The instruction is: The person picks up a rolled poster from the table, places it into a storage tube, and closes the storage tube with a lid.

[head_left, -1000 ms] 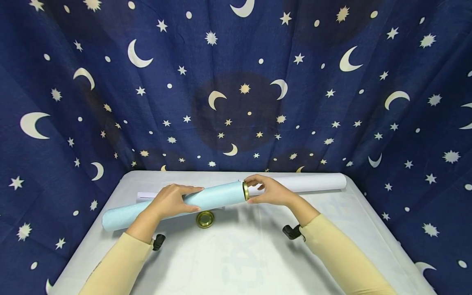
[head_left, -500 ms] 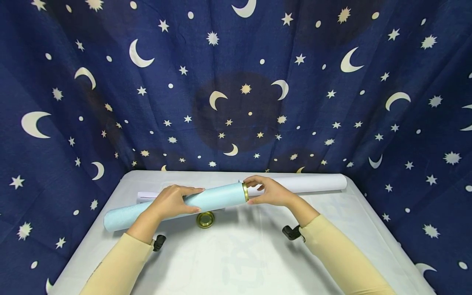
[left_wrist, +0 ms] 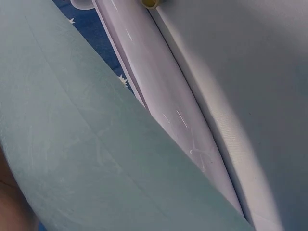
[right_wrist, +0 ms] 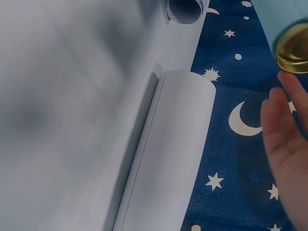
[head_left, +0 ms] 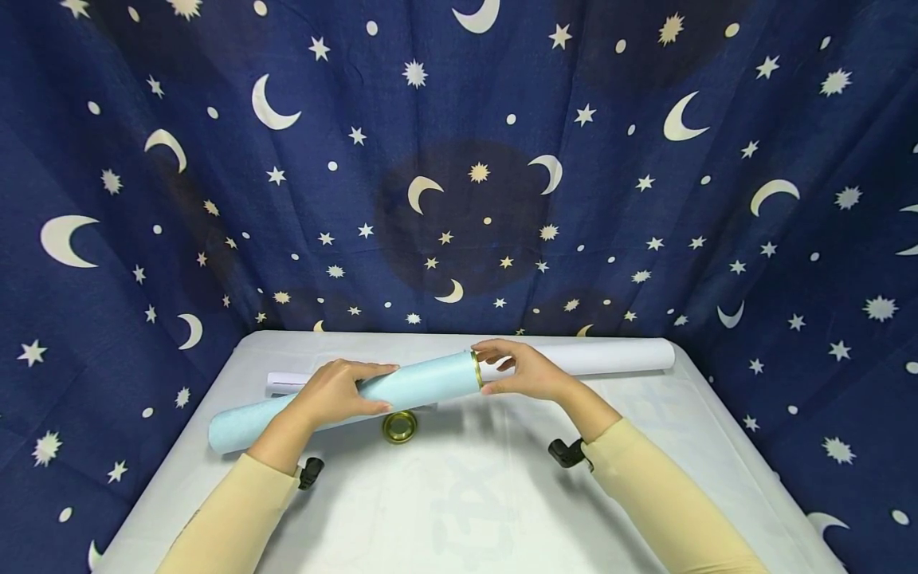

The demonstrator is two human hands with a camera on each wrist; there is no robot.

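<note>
A light blue cardboard tube (head_left: 430, 378) slants across the head view, its right end higher than its left. My left hand (head_left: 331, 395) grips it around the middle, thumb on the near side. At the right end sits a gold metal cap (head_left: 476, 370), which my right hand (head_left: 529, 373) pinches at the rim between thumb and fingers. The right wrist view shows the hollow of this cap (right_wrist: 294, 48) and a fingertip against its edge. A second gold cap (head_left: 399, 427) lies on the table below the tube. The tube's side (left_wrist: 86, 125) fills much of the left wrist view.
Behind the tube, a white paper roll (head_left: 617, 355) lies toward the table's back right. Another pale roll (head_left: 283, 383) lies partly hidden at the left. A white cloth covers the table (head_left: 402, 510). The star-and-moon curtain (head_left: 459, 199) hangs at the back and both sides.
The tube has shifted slightly right against the right hand. Its gold cap now shows a thinner rim, sitting closer into the tube end. Both hands keep nearly the same place.
</note>
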